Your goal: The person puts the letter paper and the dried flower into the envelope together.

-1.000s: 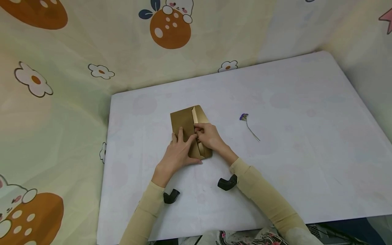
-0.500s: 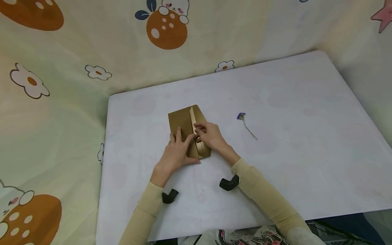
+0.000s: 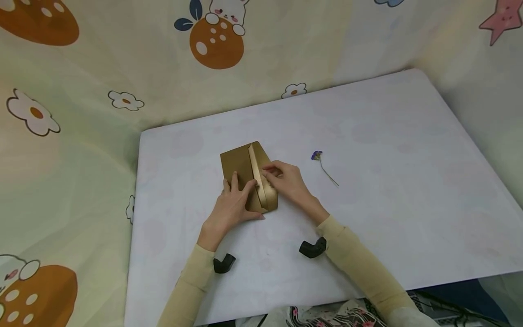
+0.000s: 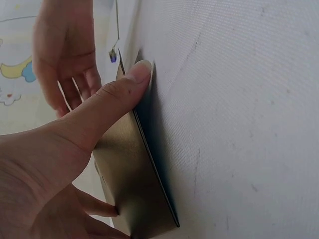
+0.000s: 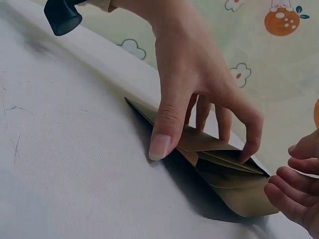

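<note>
gold envelope (image 3: 245,175) under left hand (image 3: 233,206), right hand (image 3: 288,181) on flap

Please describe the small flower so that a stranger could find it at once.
On the white table, look right of the gold envelope that both hands press. The small flower lies there alone, apart from the right hand. Only it has a purple head on a thin stem.
</note>
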